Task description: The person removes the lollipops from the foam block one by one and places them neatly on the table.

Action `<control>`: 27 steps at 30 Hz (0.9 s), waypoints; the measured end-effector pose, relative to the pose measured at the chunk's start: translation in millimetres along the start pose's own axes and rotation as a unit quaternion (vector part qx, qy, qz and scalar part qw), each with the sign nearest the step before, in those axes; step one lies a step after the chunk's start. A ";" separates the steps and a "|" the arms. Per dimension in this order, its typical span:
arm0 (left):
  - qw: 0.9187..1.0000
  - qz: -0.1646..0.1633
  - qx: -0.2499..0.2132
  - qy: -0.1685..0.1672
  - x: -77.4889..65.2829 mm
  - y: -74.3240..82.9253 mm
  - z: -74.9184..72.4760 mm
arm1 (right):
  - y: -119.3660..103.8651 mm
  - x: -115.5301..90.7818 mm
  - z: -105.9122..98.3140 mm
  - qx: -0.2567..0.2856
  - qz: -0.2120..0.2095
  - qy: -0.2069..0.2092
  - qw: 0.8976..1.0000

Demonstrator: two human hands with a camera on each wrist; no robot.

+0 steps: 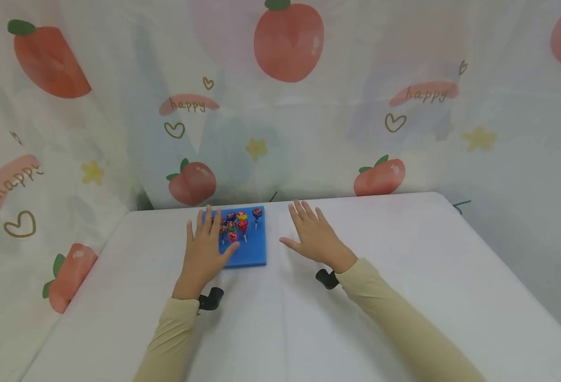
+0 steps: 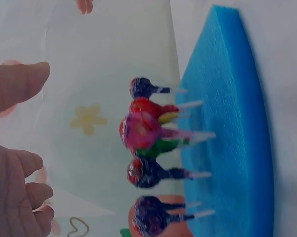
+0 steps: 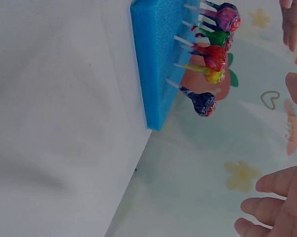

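A blue foam board (image 1: 249, 255) lies near the table's back edge, with several wrapped lollipops (image 1: 243, 225) standing in it on white sticks. In the left wrist view the lollipops (image 2: 141, 131) rise from the foam board (image 2: 222, 123) in purple, red, pink and green wrappers. My left hand (image 1: 205, 257) is spread above the board's left part, holding nothing and covering some lollipops in the head view. To the right of the board, my right hand (image 1: 316, 236) hovers with straight fingers, also holding nothing. A dark-wrapped lollipop (image 3: 203, 103) stands at the board's near end in the right wrist view.
A white-covered table (image 1: 280, 329) spreads under both hands. Behind it hangs a curtain (image 1: 299, 132) printed with peaches, hearts and the word happy. Each wrist carries a small black camera, one at the left wrist (image 1: 212, 298) and one at the right (image 1: 327, 279).
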State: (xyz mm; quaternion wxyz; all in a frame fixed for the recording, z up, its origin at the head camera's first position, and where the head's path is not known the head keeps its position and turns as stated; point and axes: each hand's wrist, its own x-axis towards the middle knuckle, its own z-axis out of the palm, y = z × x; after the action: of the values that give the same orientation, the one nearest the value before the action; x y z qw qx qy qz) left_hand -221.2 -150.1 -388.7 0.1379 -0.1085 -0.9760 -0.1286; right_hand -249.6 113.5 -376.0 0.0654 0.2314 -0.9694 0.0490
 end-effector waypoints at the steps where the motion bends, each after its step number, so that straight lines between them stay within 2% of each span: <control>1: 1.000 -0.004 -0.002 -0.001 -1.0 -3.6 -0.5 | -1.0 2.1 0.6 0.001 -0.002 -0.001 1.000; 14: 0.999 -0.036 -0.008 0.000 -16.2 -47.3 -0.2 | -14.7 19.5 9.8 0.023 -0.011 -0.026 0.999; 22: 0.998 -0.050 -0.018 -0.035 -20.0 -58.6 7.4 | -29.5 28.2 18.2 0.035 -0.029 -0.010 0.999; 27: 0.997 -0.046 -0.012 -0.062 -14.9 -72.4 17.7 | -36.6 32.7 24.4 0.075 -0.024 -0.013 0.997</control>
State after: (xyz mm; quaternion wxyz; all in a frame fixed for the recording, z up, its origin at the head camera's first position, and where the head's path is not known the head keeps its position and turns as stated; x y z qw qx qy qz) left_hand -229.3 -216.0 -425.6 0.0698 -0.0729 -0.9850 -0.1398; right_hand -264.4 63.4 -392.8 0.0359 0.2591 -0.9581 0.1170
